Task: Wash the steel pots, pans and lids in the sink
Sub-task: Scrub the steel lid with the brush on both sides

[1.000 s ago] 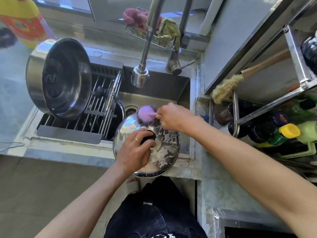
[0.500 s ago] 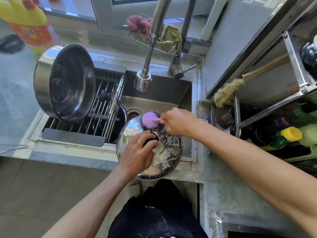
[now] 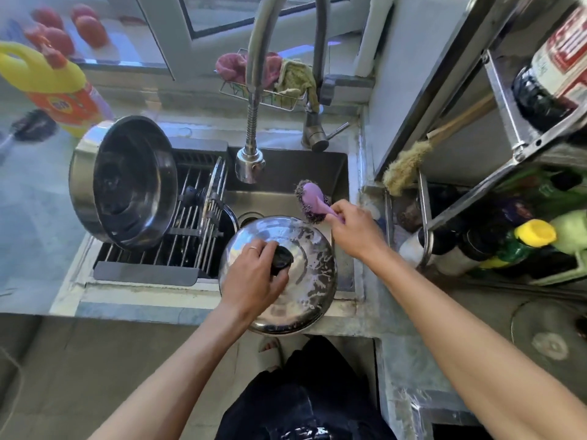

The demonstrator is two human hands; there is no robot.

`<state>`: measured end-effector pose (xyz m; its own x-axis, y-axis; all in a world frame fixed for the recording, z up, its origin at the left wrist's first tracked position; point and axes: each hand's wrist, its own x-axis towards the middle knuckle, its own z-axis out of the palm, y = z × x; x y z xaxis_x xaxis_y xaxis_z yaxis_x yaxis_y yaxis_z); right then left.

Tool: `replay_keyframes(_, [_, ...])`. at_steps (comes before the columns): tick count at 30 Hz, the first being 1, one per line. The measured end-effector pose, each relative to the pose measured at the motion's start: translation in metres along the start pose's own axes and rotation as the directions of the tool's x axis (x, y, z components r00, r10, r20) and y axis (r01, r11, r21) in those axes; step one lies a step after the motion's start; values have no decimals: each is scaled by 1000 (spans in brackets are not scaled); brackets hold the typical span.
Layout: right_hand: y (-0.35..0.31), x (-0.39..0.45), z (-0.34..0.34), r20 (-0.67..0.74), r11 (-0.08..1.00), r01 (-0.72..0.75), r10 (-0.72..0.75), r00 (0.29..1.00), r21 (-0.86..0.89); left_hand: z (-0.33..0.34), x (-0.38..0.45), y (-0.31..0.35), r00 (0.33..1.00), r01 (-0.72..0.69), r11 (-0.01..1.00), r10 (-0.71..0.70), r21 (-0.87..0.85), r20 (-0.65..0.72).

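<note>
On the left side of the sink (image 3: 340, 173), a big steel pot (image 3: 124, 182) leans on its side on the drying rack (image 3: 190, 223). Next, the left hand (image 3: 254, 277) curls its fingers round the black knob (image 3: 281, 260) of a soapy steel lid (image 3: 295, 281) (it sits over the sink's front edge). Just right, the right hand (image 3: 352, 230) pinches the purple scrubber (image 3: 313, 201), lifted off the lid.

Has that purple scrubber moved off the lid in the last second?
Yes. The purple scrubber has lifted off the lid, beyond its far rim, toward the sink's back right.
</note>
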<state>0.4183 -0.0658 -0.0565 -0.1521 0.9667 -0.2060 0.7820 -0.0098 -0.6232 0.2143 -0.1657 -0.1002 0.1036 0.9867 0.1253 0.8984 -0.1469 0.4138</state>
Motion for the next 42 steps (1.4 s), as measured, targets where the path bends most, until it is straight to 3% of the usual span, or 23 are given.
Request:
replay_keyframes(4, [9, -5, -4, -107, 999, -7, 10, 994, 33, -14, 11, -13, 984, -164, 984, 168, -64, 64])
replay_keyframes(10, [8, -38, 18, -95, 987, -55, 41, 995, -153, 0, 6, -31, 969, -192, 974, 207, -121, 133])
replay_keyframes(13, [-6, -56, 37, -14, 965, 57, -62, 998, -256, 10, 0, -30, 988, -121, 979, 134, -165, 72])
replay_keyframes(16, [-18, -54, 38, 103, 914, 196, -170, 980, -355, 17, -9, -30, 990, -142, 975, 139, -172, -34])
replay_keyframes(20, [-6, -26, 15, 73, 868, 73, -43, 996, -492, 25, -13, -34, 974, -207, 966, 189, -154, -126])
replay_keyframes(24, [-28, -44, 25, 227, 817, 257, -160, 961, -516, 30, -16, -38, 978, -195, 966, 178, -170, -114])
replay_keyframes(25, [-27, -44, 24, 225, 815, 247, -147, 963, -524, 31, -17, -39, 978, -197, 965, 181, -174, -106])
replay_keyframes(29, [8, -22, 17, 74, 870, -32, 79, 994, -492, 31, -17, -41, 977, -206, 959, 190, -194, -99])
replay_keyframes(33, [11, -52, 12, 76, 864, 81, -49, 996, -497, 30, -18, -41, 972, -230, 954, 215, -190, -98])
replay_keyframes(37, [-17, -62, 20, 199, 812, 274, -198, 960, -515, 30, -16, -41, 968, -242, 948, 220, -209, -121])
replay_keyframes(42, [-19, -27, 27, 77, 834, 112, -83, 994, -540, 30, -14, -41, 972, -224, 946, 200, -236, -122])
